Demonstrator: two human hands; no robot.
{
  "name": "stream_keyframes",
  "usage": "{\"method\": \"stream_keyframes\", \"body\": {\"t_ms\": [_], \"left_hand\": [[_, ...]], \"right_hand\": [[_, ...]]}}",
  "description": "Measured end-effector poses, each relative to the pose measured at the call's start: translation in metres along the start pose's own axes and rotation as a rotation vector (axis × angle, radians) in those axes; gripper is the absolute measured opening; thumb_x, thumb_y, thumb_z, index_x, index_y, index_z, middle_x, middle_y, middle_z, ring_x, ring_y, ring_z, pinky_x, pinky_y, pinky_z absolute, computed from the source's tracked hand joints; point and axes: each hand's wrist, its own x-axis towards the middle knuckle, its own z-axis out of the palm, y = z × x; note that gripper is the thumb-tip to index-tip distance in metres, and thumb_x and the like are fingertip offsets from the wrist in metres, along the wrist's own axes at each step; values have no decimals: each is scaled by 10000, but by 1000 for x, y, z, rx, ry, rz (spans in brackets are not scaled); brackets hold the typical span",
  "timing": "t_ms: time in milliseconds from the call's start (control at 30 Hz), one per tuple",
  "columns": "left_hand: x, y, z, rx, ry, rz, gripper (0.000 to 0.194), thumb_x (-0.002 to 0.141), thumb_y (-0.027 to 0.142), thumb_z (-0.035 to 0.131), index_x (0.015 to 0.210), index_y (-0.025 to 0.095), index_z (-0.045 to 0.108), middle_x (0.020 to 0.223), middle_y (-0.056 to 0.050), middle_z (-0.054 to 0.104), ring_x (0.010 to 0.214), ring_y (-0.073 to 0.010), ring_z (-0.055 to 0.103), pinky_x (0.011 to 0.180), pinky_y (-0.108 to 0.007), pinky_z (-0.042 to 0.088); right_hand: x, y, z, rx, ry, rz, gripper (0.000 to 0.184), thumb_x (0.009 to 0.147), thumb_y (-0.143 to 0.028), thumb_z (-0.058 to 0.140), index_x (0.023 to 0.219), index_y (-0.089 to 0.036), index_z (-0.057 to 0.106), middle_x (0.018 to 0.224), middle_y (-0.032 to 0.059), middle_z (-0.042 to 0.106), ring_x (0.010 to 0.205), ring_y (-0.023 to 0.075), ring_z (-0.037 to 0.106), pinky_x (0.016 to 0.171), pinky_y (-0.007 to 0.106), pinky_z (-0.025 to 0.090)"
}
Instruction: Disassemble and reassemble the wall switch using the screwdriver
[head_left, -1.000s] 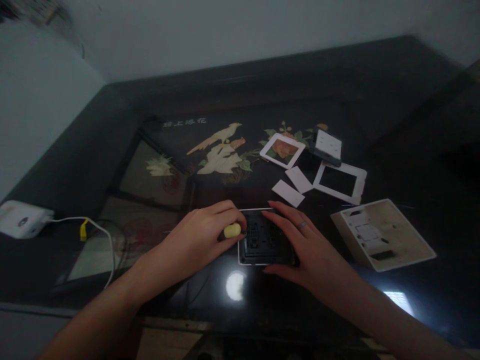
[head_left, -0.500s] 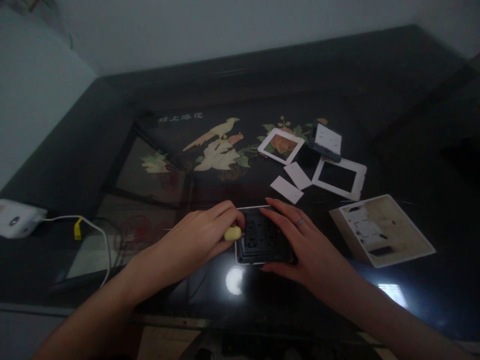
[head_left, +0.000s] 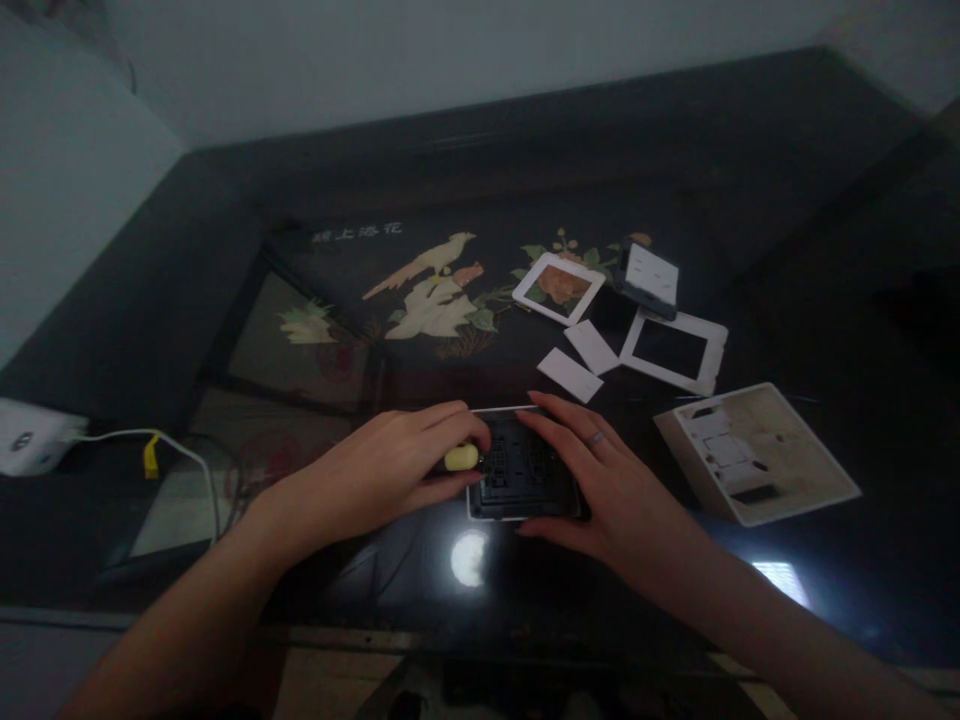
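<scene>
My left hand (head_left: 390, 460) is closed around a screwdriver with a yellow handle (head_left: 461, 458). Most of that tool is hidden by the fingers. It lies at the left edge of a wall switch panel (head_left: 525, 485), whose black back faces up inside a thin white rim. From the other side, my right hand (head_left: 592, 470) grips the panel, fingers over its far edge and thumb along its near edge. A ring shows on one finger.
Beyond the hands lie two white frames (head_left: 626, 345), two white strips (head_left: 570, 375) and a white-faced module (head_left: 649, 278) with a dark body. A box (head_left: 682, 455) stands right. A white plug-like device (head_left: 34, 437) with a cable is left, on the glossy dark table (head_left: 420, 170).
The yellow handle has tilted slightly and shifted a little up and left with my left fingers. My right hand keeps its hold on the panel. The whole view has shifted slightly.
</scene>
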Motion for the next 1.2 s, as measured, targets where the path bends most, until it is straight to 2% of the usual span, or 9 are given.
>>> {"method": "stream_keyframes", "body": {"t_ms": [267, 433, 567, 800, 967, 1200], "left_hand": [[2, -4, -1, 9, 26, 69, 87, 977, 215, 505, 1030, 194, 571, 969, -12, 625, 838, -158, 635, 736, -252, 487], [2, -2, 0, 69, 45, 115, 212, 1020, 289, 413, 1003, 171, 588, 933, -28, 633, 797, -165, 640, 686, -254, 500], [3, 1, 0, 148, 53, 118, 249, 1029, 285, 372, 1010, 161, 587, 937, -40, 645, 775, -169, 645, 665, -260, 508], [3, -1, 1, 117, 43, 103, 174, 1007, 256, 422, 1004, 170, 574, 929, -31, 635, 788, -167, 642, 678, -257, 503], [4, -3, 1, 72, 23, 81, 172, 1006, 269, 433, 998, 174, 576, 939, -30, 630, 809, -162, 632, 707, -249, 497], [5, -6, 3, -20, 25, 41, 99, 981, 263, 501, 986, 194, 572, 932, -10, 620, 819, -153, 626, 730, -246, 474]], "right_hand": [[-1, 0, 0, 0, 6, -1, 858, 655, -307, 864, 1379, -114, 446, 1485, 220, 455, 1361, 359, 448, 1073, 569, 457], [0, -1, -1, 3, 5, 0, 854, 657, -307, 865, 1376, -129, 440, 1477, 212, 467, 1351, 360, 463, 1069, 567, 464], [0, -2, -2, 8, -12, 21, 839, 674, -306, 854, 1380, -146, 430, 1489, 202, 456, 1366, 352, 448, 1078, 568, 455], [0, -1, -2, 20, -34, 32, 831, 693, -320, 839, 1395, -176, 418, 1502, 190, 440, 1386, 350, 424, 1084, 589, 439], [0, -1, -2, 12, -27, 22, 840, 679, -310, 849, 1389, -133, 436, 1488, 205, 452, 1379, 351, 431, 1094, 563, 439], [0, -1, -1, 13, -23, 18, 848, 679, -321, 849, 1391, -139, 427, 1494, 199, 449, 1373, 349, 436, 1083, 575, 447]]}}
